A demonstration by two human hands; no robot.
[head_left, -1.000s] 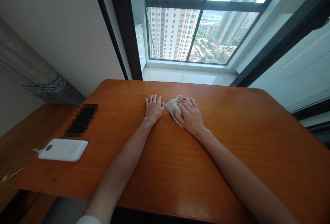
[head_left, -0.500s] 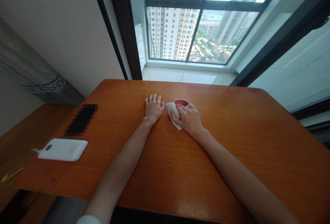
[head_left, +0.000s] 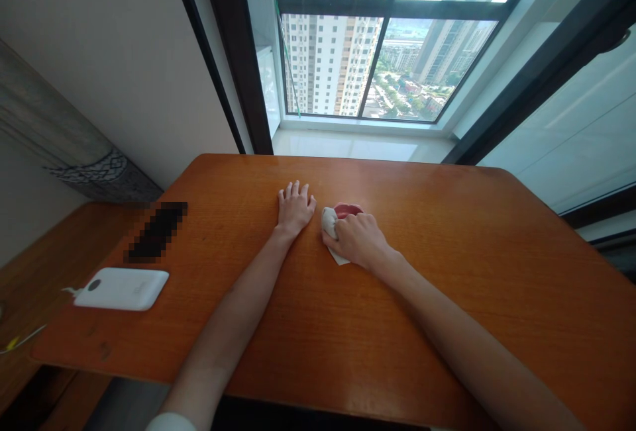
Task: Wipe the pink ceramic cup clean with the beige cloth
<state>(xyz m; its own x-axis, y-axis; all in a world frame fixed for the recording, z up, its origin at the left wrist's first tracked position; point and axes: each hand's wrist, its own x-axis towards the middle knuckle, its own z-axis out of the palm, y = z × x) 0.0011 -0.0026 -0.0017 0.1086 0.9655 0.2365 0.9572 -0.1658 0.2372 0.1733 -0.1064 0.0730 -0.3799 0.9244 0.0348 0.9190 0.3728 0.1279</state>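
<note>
My left hand lies flat on the wooden table with its fingers spread, holding nothing. To its right, my right hand is closed around a crumpled white tissue, one corner of which sticks out below the thumb. A small pink dish with a wavy rim shows just beyond the knuckles. My fingers hide most of the dish, and I cannot tell whether they grip its edge or only press against it.
A white power bank with a cable lies at the table's left edge. Behind it is a blurred-out dark object. A window stands past the far edge, and a grey curtain hangs at the left.
My right hand has moved slightly toward me with the tissue, and the pink dish has shifted the same way. My left hand has stayed in place.
</note>
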